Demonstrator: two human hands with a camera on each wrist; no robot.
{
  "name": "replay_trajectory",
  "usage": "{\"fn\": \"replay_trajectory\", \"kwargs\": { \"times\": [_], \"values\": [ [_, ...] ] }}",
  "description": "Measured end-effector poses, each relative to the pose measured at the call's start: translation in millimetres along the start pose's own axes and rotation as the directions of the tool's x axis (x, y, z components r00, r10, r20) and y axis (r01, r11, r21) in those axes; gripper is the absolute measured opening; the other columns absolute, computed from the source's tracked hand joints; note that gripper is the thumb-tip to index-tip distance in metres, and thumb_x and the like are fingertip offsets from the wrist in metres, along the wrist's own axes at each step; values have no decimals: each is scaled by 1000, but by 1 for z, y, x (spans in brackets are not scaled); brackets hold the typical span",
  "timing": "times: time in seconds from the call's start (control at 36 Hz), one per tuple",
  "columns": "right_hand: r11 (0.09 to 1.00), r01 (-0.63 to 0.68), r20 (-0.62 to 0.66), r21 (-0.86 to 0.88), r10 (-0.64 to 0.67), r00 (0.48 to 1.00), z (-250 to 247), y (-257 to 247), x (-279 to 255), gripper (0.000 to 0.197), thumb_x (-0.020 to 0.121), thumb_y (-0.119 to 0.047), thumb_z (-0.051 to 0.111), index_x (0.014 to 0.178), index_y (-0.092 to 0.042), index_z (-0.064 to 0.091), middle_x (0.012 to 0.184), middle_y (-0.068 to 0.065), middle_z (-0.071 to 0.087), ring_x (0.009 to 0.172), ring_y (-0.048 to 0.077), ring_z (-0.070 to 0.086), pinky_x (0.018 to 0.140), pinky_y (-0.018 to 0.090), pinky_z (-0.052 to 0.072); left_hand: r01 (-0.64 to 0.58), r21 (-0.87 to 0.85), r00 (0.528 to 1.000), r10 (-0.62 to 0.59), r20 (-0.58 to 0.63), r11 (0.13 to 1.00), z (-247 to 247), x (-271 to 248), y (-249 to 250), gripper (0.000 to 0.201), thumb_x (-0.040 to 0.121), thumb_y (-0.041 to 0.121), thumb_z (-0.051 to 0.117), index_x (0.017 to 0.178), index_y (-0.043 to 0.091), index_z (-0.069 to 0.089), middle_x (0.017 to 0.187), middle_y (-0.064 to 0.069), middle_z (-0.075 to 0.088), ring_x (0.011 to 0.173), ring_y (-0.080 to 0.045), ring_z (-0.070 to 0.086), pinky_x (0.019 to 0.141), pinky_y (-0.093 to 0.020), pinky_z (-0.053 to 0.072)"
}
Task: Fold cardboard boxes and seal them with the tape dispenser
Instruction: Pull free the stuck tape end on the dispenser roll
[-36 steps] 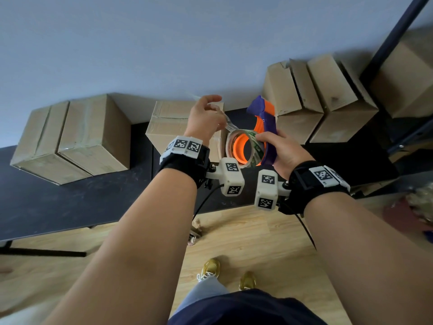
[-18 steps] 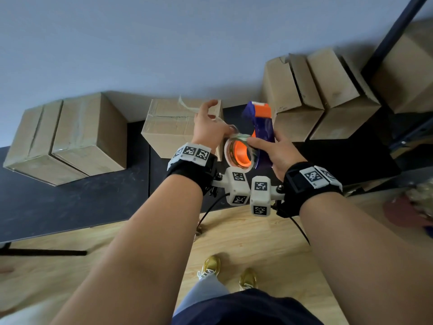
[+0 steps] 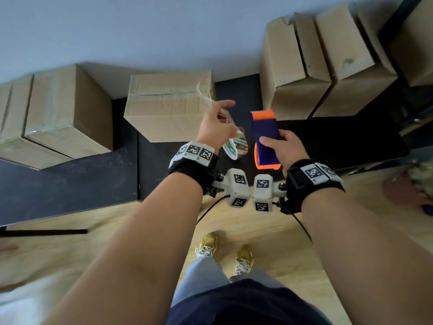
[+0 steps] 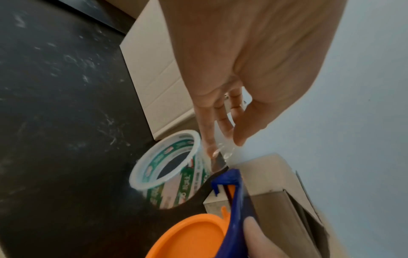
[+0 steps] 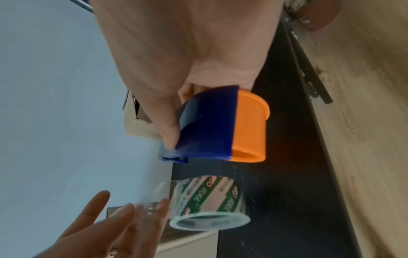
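My right hand (image 3: 284, 146) grips the blue and orange tape dispenser (image 3: 266, 134) above the black table; its orange hub (image 5: 249, 125) is bare. The tape roll (image 3: 235, 146), clear with a green and white printed core, hangs loose to the left of the dispenser. A clear strip runs from the tape roll (image 4: 167, 167) up to my left hand (image 4: 225, 144), where thumb and fingers pinch it. Just behind my left hand (image 3: 222, 118) sits a closed cardboard box (image 3: 168, 109) with tape along its top seam.
More cardboard boxes stand on the black table (image 3: 70, 184): a pair at the left (image 3: 58, 113) and a row at the right (image 3: 316, 66). A dark metal post (image 3: 398, 24) rises at far right. Below me are wooden floor and my feet (image 3: 225, 252).
The tape roll, earlier seated on the dispenser's orange hub, now hangs free from the strip at my left hand. My right hand has turned the dispenser blue side up.
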State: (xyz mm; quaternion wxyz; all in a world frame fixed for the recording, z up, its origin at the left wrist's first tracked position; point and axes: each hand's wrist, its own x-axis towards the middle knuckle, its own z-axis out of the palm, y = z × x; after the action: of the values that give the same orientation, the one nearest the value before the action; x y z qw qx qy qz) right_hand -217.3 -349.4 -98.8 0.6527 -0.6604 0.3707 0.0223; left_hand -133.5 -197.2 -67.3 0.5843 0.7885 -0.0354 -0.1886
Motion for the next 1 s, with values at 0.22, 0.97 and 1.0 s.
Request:
{"fn": "replay_trajectory", "kwargs": {
  "times": [0.22, 0.97, 1.0],
  "values": [
    [999, 53, -73, -9, -53, 996, -21, -7, -3, 34, 82, -16, 74, 114, -14, 63, 110, 6, 68, 97, 21, 64, 90, 35, 52, -42, 7, 999, 41, 9, 999, 23, 5, -6, 54, 74, -8, 60, 112, 31, 59, 102, -8, 58, 94, -24, 63, 79, -40, 59],
    [857, 241, 130, -456, -203, 970, -15, -18, -28, 29, 84, -31, 73, 108, -16, 70, 96, 2, 71, 88, 18, 66, 82, 35, 55, -111, 364, 979, 164, -119, 925, 2, -4, -26, 24, 98, 16, 42, 113, 21, 61, 99, 0, 62, 73, -13, 57, 63, -25, 49],
    [849, 243, 136, -469, -203, 970, -13, -18, -28, 31, 84, -32, 72, 110, -16, 70, 97, 2, 71, 88, 18, 66, 83, 36, 55, -103, 367, 980, 157, -121, 924, 1, -6, -29, 24, 98, 17, 42, 112, 21, 61, 98, 0, 62, 74, -15, 57, 66, -29, 51]
  ]
}}
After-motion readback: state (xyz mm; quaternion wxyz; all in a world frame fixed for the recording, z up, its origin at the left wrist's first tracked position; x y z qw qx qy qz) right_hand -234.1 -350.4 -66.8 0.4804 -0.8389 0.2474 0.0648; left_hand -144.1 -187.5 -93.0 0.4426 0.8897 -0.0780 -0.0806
